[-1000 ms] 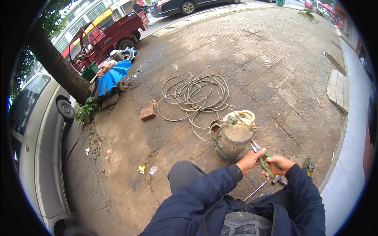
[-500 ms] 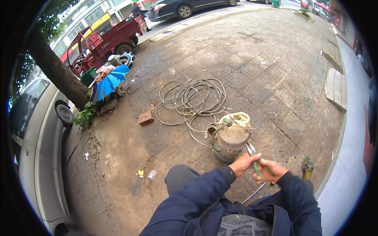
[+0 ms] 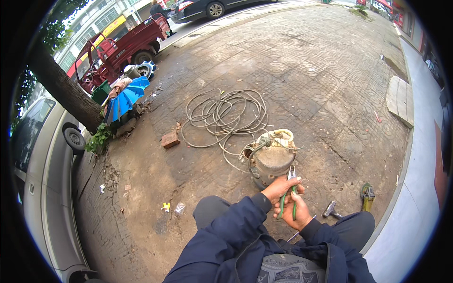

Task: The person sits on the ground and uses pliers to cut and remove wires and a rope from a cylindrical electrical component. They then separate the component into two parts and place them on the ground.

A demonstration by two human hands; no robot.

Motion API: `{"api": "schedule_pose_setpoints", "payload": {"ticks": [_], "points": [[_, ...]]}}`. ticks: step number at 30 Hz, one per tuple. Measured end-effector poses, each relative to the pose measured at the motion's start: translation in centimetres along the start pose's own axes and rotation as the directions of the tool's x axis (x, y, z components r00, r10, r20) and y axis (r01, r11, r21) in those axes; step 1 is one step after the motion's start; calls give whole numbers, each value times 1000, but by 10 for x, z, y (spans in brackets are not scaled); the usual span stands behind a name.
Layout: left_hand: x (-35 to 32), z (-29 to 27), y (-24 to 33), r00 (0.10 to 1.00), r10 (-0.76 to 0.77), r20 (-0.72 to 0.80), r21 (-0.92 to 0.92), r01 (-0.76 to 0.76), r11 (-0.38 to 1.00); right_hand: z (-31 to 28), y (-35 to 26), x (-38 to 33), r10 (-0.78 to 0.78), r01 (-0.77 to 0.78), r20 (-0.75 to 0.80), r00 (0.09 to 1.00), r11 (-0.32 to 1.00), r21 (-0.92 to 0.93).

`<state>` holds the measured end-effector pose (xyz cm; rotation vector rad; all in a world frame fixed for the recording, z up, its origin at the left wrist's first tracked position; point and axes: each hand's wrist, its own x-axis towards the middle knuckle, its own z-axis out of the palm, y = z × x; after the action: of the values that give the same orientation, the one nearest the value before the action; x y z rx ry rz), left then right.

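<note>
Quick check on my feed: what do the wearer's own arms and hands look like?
Both arms wear long, dark navy sleeves: the left sleeve and the right sleeve look plain and loose, with creases, and I make out no markings on them. They end at the wrists in dark cuffs. The left hand and right hand are bare, without gloves.

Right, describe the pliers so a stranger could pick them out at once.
Start at the large loose coil of cable on the paving. Below it in the picture stands a grimy rounded machine, and at its near side the left hand and right hand hold the pliers. Green handles set them apart from the grey hammer-like tool.
</note>
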<state>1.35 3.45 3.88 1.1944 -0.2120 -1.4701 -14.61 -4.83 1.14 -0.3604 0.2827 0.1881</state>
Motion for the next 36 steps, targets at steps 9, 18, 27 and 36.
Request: {"api": "schedule_pose_setpoints", "payload": {"ticks": [9, 18, 27, 36], "points": [[26, 26, -28, 962, 266, -68, 2, -266, 964, -27, -146, -31, 450, -446, -83, 889, 813, -374], [5, 1, -6, 996, 62, -63, -35, -64, 997, -9, 7, -1, 12, -15, -46, 999, 998, -59], [16, 32, -23, 980, 197, -23, -60, -198, 978, -8, -166, -32, 418, -469, -223, 881, 706, -531], [-9, 13, 1, 993, 81, -88, 84, -74, 994, -20, 2, -11, -56, 48, -72, 996, 994, -100]]}}
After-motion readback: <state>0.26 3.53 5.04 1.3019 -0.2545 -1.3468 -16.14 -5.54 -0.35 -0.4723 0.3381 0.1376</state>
